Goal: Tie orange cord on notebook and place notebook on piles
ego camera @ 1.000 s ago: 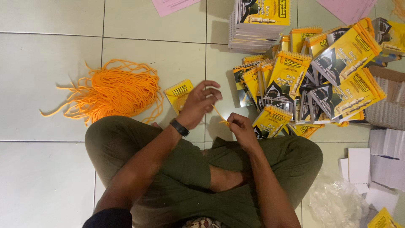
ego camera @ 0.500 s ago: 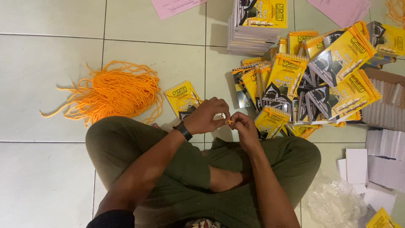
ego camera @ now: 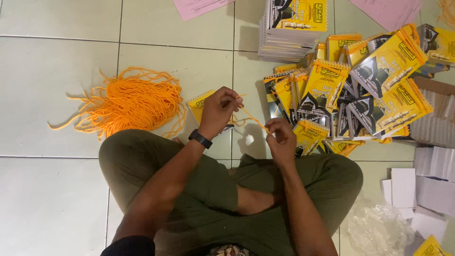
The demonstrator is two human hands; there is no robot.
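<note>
I sit cross-legged on a tiled floor. My left hand (ego camera: 219,110), with a black band on the wrist, pinches one end of a short orange cord (ego camera: 251,118). My right hand (ego camera: 280,137) pinches the other end, so the cord runs taut between them. A small yellow spiral-bound booklet (ego camera: 197,105) lies on the floor just under my left hand, partly hidden by it. To the left, close to my knee, lies a loose bundle of orange cords (ego camera: 127,103).
A heap of yellow and black spiral booklets (ego camera: 360,95) spreads to the right, with a neat stack (ego camera: 289,28) behind it. White paper stacks (ego camera: 433,175) and a crumpled clear plastic bag (ego camera: 379,227) lie at the right. Pink sheets (ego camera: 201,6) lie at the top.
My hands were together over the booklet; they have now drawn apart, pulling the orange cord out straight between them.
</note>
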